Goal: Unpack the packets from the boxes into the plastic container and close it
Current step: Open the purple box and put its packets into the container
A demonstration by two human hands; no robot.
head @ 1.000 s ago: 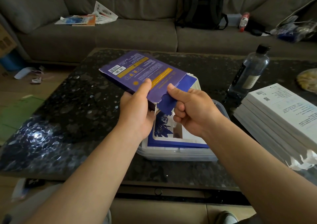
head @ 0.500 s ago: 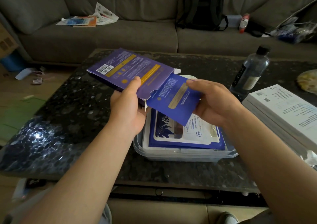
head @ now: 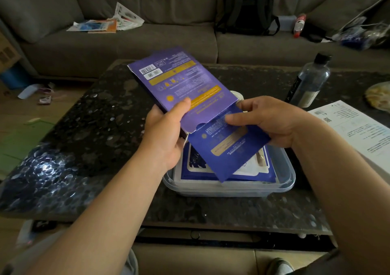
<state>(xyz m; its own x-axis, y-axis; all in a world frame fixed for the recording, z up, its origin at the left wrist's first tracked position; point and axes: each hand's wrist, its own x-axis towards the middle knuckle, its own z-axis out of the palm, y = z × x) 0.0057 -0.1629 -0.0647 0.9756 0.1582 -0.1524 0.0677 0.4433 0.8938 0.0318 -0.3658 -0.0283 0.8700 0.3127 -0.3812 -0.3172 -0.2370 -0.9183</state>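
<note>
worktop [head: 101, 127] | plastic container [head: 282, 182] part filled, lidless, at near edge | box [head: 181, 85] above it, my left hand [head: 164, 135] fingers grasping it | packet [head: 230, 148] half out, right hand [head: 272, 120] fingers pinching it | risk, I judge: packet snags torn box mouth or lands across container rim

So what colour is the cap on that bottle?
Black cap, seen in the head view.

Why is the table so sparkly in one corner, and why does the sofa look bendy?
Head view: light glares off the table's shiny speckles at the lower left. Head view again: the wide-angle lens bows the sofa and the table's edges. The small print on the box is too blurred to read.
</note>
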